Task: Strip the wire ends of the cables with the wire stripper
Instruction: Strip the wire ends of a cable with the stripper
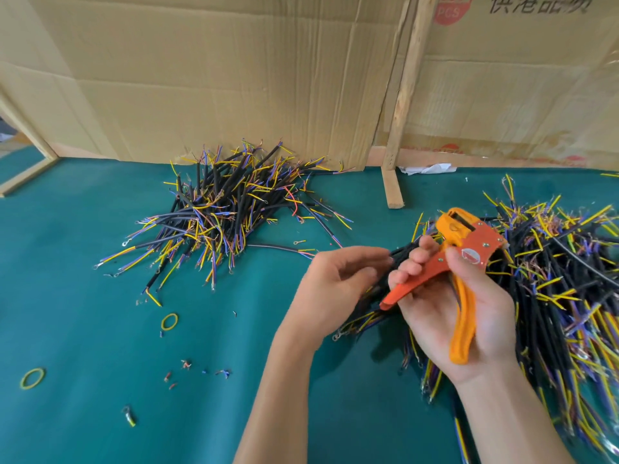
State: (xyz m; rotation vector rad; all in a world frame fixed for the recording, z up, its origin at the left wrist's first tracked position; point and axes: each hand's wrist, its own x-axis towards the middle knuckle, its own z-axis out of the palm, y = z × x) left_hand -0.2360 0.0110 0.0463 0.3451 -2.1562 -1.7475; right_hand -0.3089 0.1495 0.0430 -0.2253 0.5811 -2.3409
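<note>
With bare counter (83, 296) at our left, our right grip (452, 306) clasps the wire stripper (465, 262) while our left grip (335, 283) pinches a black cable (400, 254) beside it.

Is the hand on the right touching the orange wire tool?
Touching. The head view shows the right hand gripping the orange wire tool, with its fingers curled over the front handle and the back handle lying in the palm.
</note>
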